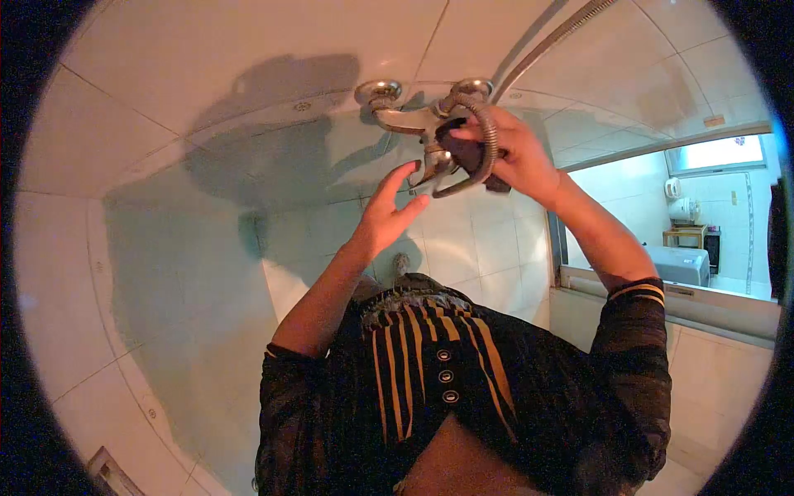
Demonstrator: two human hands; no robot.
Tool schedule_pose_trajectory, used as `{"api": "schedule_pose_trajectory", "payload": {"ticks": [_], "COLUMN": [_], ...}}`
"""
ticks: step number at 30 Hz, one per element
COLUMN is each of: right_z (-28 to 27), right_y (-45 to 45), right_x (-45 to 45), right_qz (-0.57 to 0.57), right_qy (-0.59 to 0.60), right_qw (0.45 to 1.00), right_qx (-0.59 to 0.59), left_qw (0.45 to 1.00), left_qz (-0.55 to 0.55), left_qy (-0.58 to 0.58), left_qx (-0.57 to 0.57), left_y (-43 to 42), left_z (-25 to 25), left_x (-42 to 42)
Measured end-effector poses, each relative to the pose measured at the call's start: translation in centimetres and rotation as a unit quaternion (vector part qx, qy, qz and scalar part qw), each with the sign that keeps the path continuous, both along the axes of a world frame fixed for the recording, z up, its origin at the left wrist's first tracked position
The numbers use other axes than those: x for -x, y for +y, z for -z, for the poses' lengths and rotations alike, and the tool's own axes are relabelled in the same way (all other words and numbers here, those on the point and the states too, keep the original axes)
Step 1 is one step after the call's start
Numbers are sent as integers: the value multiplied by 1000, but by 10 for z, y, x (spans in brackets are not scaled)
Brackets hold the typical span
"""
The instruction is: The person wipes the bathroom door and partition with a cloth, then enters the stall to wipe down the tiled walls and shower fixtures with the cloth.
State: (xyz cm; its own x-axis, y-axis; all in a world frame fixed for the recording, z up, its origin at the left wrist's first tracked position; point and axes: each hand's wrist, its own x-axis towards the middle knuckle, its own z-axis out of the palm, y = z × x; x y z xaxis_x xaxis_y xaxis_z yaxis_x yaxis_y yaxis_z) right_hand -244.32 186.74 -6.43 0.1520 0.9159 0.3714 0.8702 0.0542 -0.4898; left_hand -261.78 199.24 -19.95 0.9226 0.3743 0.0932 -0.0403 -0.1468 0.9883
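Observation:
A metal wall-mounted mixer tap [403,121] is fixed to the tiled wall by two round flanges. My right hand [521,157] is closed on a dark cloth [465,155] and presses it against the right side of the tap body. The flexible metal shower hose [494,136] loops down in front of the cloth and my right fingers. My left hand [389,213] is just left of the tap's lower end, by its lever [437,168]. Its thumb and index finger are spread with nothing between them.
The shower hose runs up the wall to the upper right. On the right, a window-like opening with a metal frame [678,291] shows another room with a grey-white appliance [678,263] and a small wooden stand [685,236]. Tiled walls and a tiled floor [463,248] surround me.

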Motion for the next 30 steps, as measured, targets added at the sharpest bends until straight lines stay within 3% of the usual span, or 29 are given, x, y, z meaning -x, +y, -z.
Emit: {"api": "schedule_pose_trajectory", "payload": {"ticks": [2,4,5,7,11,13,15,17,19,20,22,24,25,27,29,30], "right_z": [-10,-16,-17,-20,-13,-19,-36,-26,-5,-14,-52,-89,-99,-113,-102,-78], "right_y": [8,24,29,26,21,8,-9,-38,-75,-70,-66,-51,-45,-31,-7,9], "right_x": [11,22,24,33,21,10,2,-31,-69,-65,-42,-3,10,32,56,61], "right_qz": [-18,9,22,31,47,28,28,115,182,175,221,248,256,104,31,-13], "right_qy": [-95,-136,-197,-246,-203,-223,-284,-238,-173,-174,1,135,135,-128,-275,-276], "right_qw": [995,991,978,958,957,965,946,876,922,922,972,957,955,971,958,959], "right_qx": [0,3,58,143,203,132,155,403,295,298,76,-65,-67,-171,-74,-58], "left_qw": [999,993,993,961,975,989,992,994,994,994,997,996,994,994,995,972], "left_qz": [6,88,91,131,128,110,96,83,68,60,66,86,103,101,94,31], "left_qy": [32,18,17,29,26,9,1,-7,-52,-51,-42,-7,27,31,34,-85], "left_qx": [24,72,70,243,182,94,83,71,75,79,22,24,30,16,-1,-216], "left_y": [-3,-2,-1,1,-2,0,-1,-4,-4,-5,-3,2,2,-1,-2,-4], "left_z": [-1,-10,-17,-27,-18,-16,-16,-12,-1,-1,-3,-9,-10,-8,3,19], "left_x": [-1,-10,-10,-6,-6,-7,-4,-3,-7,-6,-7,-9,-10,-12,-14,-15]}}
